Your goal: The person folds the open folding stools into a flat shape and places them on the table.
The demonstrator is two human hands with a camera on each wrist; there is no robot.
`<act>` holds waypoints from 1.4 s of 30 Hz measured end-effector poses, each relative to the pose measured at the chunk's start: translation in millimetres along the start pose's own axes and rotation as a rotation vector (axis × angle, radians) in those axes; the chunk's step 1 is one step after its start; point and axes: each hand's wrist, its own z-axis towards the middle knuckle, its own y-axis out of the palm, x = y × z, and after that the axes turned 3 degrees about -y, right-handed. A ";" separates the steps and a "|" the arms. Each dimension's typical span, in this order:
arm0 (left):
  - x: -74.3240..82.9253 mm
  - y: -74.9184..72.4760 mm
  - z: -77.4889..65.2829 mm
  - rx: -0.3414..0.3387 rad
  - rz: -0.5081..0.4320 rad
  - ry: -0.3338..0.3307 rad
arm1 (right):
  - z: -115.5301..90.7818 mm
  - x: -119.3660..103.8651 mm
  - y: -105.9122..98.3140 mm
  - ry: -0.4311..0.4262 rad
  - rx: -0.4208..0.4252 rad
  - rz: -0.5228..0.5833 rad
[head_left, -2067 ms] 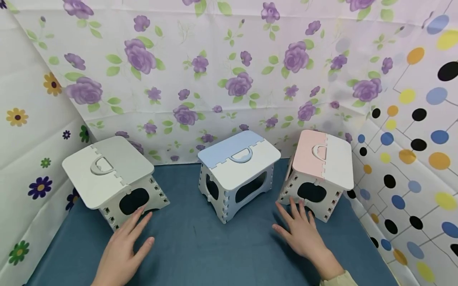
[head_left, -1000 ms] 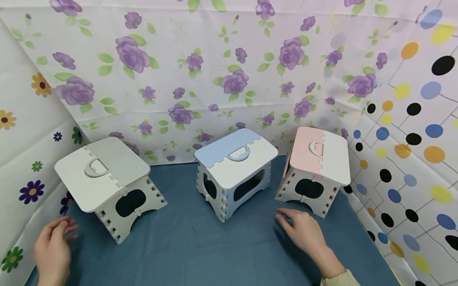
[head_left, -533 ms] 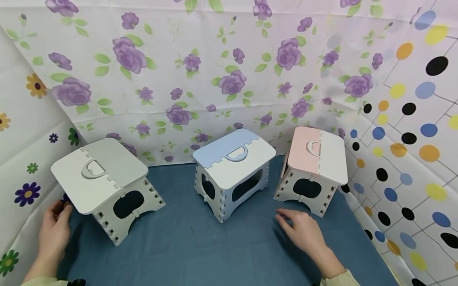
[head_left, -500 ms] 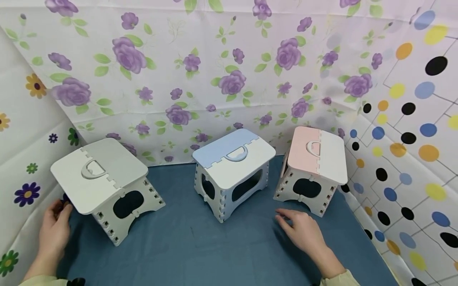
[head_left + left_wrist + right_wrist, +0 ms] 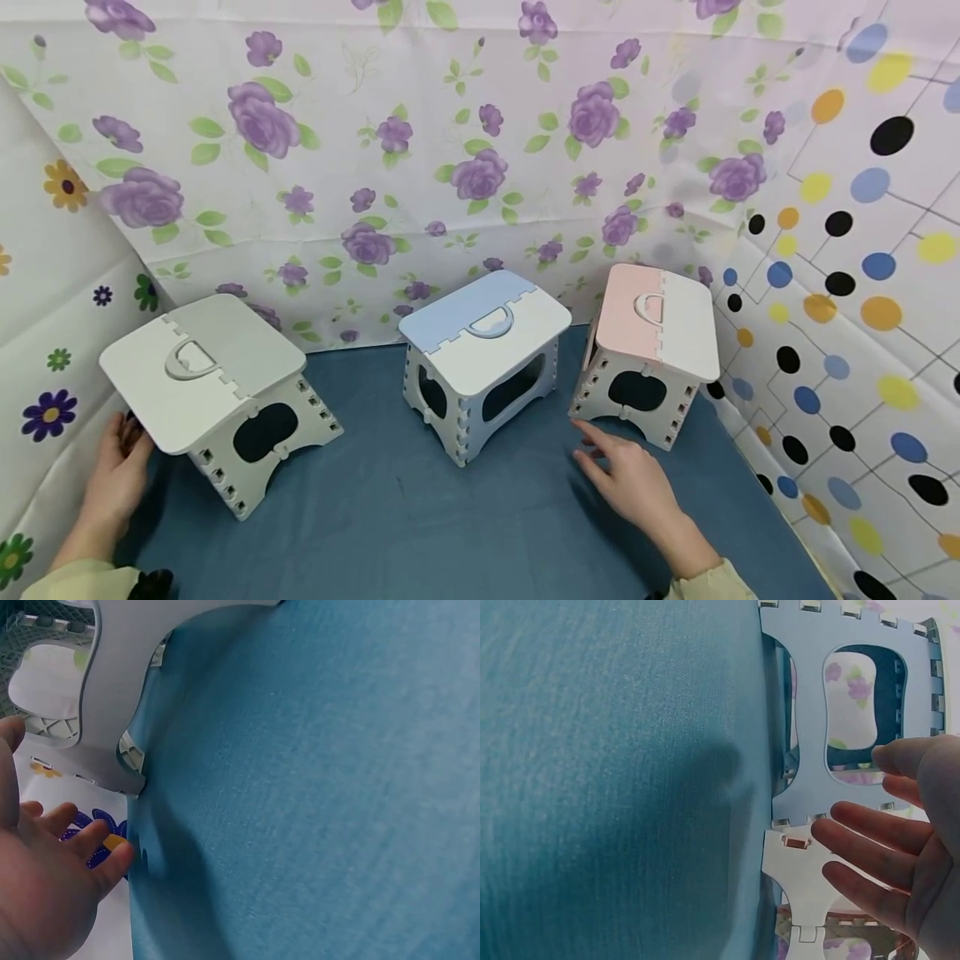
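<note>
Three folding step stools with carry handles stand upright in the head view. The grey-and-white stool point(image 5: 247, 346) is on the left, the blue-and-white stool point(image 5: 517, 337) in the middle, the pink-and-white stool point(image 5: 633, 325) on the right. My left hand point(image 5: 112, 487) is beside the grey stool's left side, some fingertips hidden behind the edge of its top. In the left wrist view its fingers point(image 5: 88, 838) are loosely bent, with nothing between them. My right hand point(image 5: 633, 483) hovers in front of the pink stool, index finger reaching toward its near leg. It holds nothing.
A blue cloth point(image 5: 360, 508) covers the table under the stools. Behind them hangs a sheet with purple flowers point(image 5: 480, 175). Printed sheets also close off both sides, with a dotted sheet point(image 5: 825, 333) at the right.
My left hand moved from in front of the grey stool round to its left side. My right hand drew back a little from the pink stool, then stretched its index finger. The view shifted slightly.
</note>
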 end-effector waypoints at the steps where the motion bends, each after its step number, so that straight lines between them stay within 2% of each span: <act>1: -1.2 0.1 2.0 -0.007 -0.002 0.020 | -0.3 0.2 -0.1 -0.003 -0.002 -0.001; 6: -5.3 1.5 10.9 0.000 -0.016 0.120 | -1.2 0.7 -1.6 -0.008 -0.015 -0.006; 9: -4.2 1.7 14.4 0.001 -0.013 0.152 | -1.4 0.3 -2.5 -0.001 -0.022 -0.007; 18: 2.9 2.5 21.1 0.002 0.019 0.103 | -2.2 -1.2 -3.7 0.015 -0.041 -0.024; 26: 4.7 2.1 26.8 0.004 0.002 0.116 | -1.8 -2.5 -4.4 0.003 -0.046 -0.033; 30: 6.1 1.5 29.3 0.011 0.029 0.117 | -1.5 -3.3 -4.4 0.008 -0.051 -0.034; 36: 6.4 0.5 32.4 0.020 0.082 0.082 | -0.2 -4.7 -3.9 0.011 -0.048 -0.029; 42: 2.2 -0.6 31.7 0.027 0.141 0.117 | 0.7 -5.9 -3.3 0.016 -0.058 -0.015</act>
